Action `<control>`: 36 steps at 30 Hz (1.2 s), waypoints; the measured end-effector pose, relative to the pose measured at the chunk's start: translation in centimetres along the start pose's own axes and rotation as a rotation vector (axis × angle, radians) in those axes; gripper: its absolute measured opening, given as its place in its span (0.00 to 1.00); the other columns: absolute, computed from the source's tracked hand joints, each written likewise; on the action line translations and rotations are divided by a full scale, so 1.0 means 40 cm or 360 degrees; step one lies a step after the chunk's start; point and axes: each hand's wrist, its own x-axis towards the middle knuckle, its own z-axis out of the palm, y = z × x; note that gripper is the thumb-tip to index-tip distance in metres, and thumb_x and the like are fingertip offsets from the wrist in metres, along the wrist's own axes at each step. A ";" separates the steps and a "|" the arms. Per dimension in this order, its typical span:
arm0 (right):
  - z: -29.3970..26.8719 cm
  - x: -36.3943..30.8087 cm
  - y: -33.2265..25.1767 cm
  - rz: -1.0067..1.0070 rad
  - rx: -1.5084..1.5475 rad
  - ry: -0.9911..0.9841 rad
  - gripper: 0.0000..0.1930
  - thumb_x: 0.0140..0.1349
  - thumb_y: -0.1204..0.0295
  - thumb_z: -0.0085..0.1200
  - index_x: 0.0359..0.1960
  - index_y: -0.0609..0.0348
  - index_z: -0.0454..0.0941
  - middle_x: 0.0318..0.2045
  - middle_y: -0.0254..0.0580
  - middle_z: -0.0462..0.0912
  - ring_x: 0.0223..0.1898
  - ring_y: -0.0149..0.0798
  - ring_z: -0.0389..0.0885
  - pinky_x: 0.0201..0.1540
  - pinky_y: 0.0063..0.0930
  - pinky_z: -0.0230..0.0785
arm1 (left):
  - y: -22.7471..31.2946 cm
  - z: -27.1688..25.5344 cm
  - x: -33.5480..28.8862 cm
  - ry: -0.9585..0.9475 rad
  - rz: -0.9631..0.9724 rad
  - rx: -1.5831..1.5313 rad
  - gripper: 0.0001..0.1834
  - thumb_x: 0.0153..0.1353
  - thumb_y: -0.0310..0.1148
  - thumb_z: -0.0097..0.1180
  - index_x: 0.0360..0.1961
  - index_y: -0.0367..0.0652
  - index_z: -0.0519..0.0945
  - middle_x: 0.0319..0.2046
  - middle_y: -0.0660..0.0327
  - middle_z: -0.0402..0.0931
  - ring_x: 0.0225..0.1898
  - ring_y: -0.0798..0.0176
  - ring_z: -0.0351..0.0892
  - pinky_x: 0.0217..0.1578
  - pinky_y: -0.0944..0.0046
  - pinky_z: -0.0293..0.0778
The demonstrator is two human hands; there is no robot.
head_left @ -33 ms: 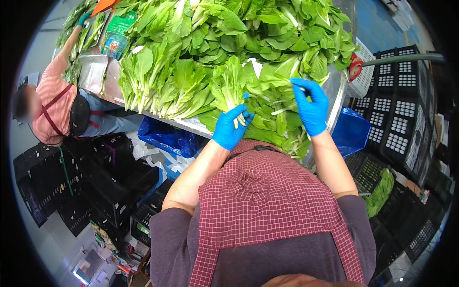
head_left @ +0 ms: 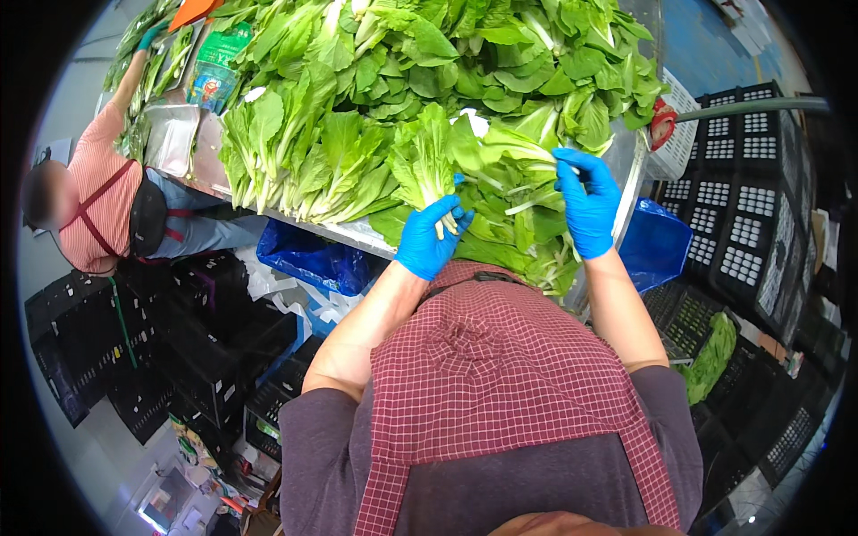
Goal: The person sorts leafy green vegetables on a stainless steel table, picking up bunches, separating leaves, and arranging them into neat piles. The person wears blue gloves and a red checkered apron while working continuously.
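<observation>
My left hand [head_left: 427,237], in a blue glove, is closed around the pale stem ends of a small bunch of leafy greens [head_left: 424,161], leaves pointing away from me. To its right my right hand [head_left: 590,201], also blue-gloved, pinches the stem end of a single leafy green [head_left: 518,150] between thumb and fingers; its leaf stretches left toward the bunch. Loose leaves and cut stems [head_left: 514,228] lie on the table below and between my hands. Beyond them spreads a large heap of greens [head_left: 420,54], and bunches with their stems toward me [head_left: 335,170] line the left side.
Blue lined bins [head_left: 313,259] [head_left: 657,241] stand below the metal table edge [head_left: 340,234]. Black crates [head_left: 737,214] are stacked at right, more at lower left. A co-worker [head_left: 103,188] reaches over the far left end, near a green package [head_left: 217,67] and a clear tray [head_left: 172,134].
My right hand has shifted slightly to the right, drawing the leafy green's stem with it. My left hand stays almost still around its bunch.
</observation>
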 end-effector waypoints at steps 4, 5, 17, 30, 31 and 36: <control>-0.038 -0.052 0.068 0.0947 0.0924 -0.0140 0.15 0.61 0.71 0.50 0.49 0.61 0.71 0.34 0.39 0.79 0.29 0.30 0.78 0.33 0.20 0.71 | -0.005 0.044 -0.004 -0.0027 -0.0043 0.0025 0.08 0.57 0.26 0.54 0.37 0.36 0.75 0.26 0.60 0.75 0.29 0.65 0.75 0.43 0.59 0.73; -0.040 -0.069 0.087 0.1220 0.1092 -0.0235 0.16 0.60 0.72 0.50 0.51 0.61 0.70 0.35 0.40 0.79 0.30 0.31 0.78 0.34 0.20 0.72 | -0.009 0.054 -0.004 -0.0014 -0.0049 0.0040 0.07 0.57 0.26 0.54 0.37 0.35 0.75 0.26 0.60 0.75 0.29 0.64 0.75 0.43 0.58 0.73; 0.057 -0.154 0.054 0.1322 0.1335 -0.0456 0.14 0.58 0.70 0.54 0.45 0.61 0.74 0.36 0.40 0.81 0.34 0.32 0.79 0.38 0.24 0.71 | -0.046 0.086 -0.009 0.0059 -0.0088 0.0244 0.05 0.57 0.27 0.55 0.31 0.35 0.77 0.25 0.58 0.75 0.29 0.66 0.74 0.36 0.67 0.71; 0.115 -0.174 0.020 0.1217 0.1099 -0.0292 0.08 0.58 0.70 0.53 0.35 0.60 0.76 0.31 0.39 0.80 0.26 0.28 0.76 0.29 0.20 0.69 | -0.041 0.066 -0.021 -0.0231 0.0107 0.0645 0.06 0.55 0.28 0.57 0.33 0.37 0.79 0.25 0.62 0.77 0.26 0.70 0.74 0.28 0.73 0.67; 0.120 -0.173 0.024 0.1200 0.1223 -0.0205 0.07 0.59 0.69 0.53 0.36 0.59 0.76 0.30 0.38 0.80 0.25 0.28 0.76 0.28 0.20 0.68 | -0.043 0.079 -0.023 -0.0199 0.0177 0.0430 0.06 0.56 0.28 0.55 0.33 0.37 0.78 0.26 0.60 0.78 0.28 0.67 0.76 0.31 0.72 0.69; 0.072 -0.145 0.065 0.1361 0.0776 -0.0557 0.09 0.60 0.67 0.52 0.36 0.59 0.77 0.25 0.36 0.79 0.21 0.28 0.75 0.24 0.19 0.66 | 0.147 0.065 -0.045 0.0083 0.0599 0.0800 0.07 0.56 0.28 0.53 0.31 0.32 0.77 0.26 0.56 0.77 0.30 0.62 0.78 0.35 0.66 0.73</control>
